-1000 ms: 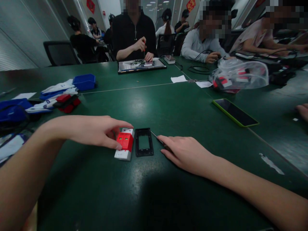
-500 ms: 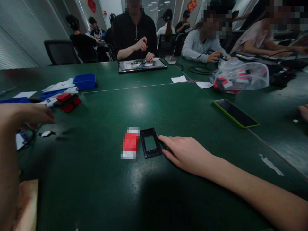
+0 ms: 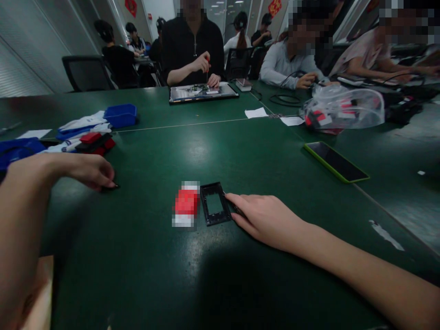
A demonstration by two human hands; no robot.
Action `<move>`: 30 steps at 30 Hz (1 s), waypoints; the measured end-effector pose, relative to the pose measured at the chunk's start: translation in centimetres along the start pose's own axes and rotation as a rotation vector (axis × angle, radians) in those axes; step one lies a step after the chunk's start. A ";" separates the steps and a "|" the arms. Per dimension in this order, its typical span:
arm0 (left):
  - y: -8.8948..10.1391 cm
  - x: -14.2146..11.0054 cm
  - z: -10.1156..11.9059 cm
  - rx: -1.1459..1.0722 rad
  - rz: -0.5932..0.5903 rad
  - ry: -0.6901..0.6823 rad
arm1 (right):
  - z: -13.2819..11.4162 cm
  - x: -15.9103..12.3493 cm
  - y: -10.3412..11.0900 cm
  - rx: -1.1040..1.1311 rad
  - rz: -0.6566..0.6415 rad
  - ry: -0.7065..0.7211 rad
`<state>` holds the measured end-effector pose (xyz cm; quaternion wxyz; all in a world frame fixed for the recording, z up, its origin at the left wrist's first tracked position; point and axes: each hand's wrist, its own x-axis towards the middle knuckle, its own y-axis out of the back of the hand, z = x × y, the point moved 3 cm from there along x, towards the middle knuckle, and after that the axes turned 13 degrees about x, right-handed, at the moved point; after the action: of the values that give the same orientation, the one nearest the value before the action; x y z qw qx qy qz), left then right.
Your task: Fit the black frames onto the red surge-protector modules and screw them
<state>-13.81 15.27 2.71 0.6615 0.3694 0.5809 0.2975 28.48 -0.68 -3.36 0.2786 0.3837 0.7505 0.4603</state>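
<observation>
On the green table, a black rectangular frame (image 3: 205,208) with an open window lies flat. My right hand (image 3: 266,215) rests at its right edge, fingers closed around a thin dark tool (image 3: 238,211) that is mostly hidden under them. Just left of the frame is a red and white item (image 3: 186,204), blurred out by pixels. Farther left, my left hand (image 3: 91,172) is low over the table with its fingertips pinched. A small dark piece (image 3: 112,186) sticks out from those fingertips; its kind cannot be made out.
Behind my left hand lie red and black blocks (image 3: 96,143), white and blue packaging (image 3: 80,123) and a blue tray (image 3: 120,115). A green-edged phone (image 3: 335,161) and a clear bag (image 3: 347,107) are at the right. Across the table a person works on a panel (image 3: 178,97).
My left hand has moved right and slightly down, and a small dark piece now shows at its fingertips. My right hand and the black frame have stayed in place.
</observation>
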 end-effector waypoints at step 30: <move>-3.2 -1.6 17.7 0.160 -0.225 -0.557 | -0.1 0.0 0.0 0.020 -0.006 0.003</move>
<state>3.31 9.65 1.85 0.7930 0.4208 0.4360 0.0629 28.45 -0.75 -3.35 0.2750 0.3834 0.7568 0.4523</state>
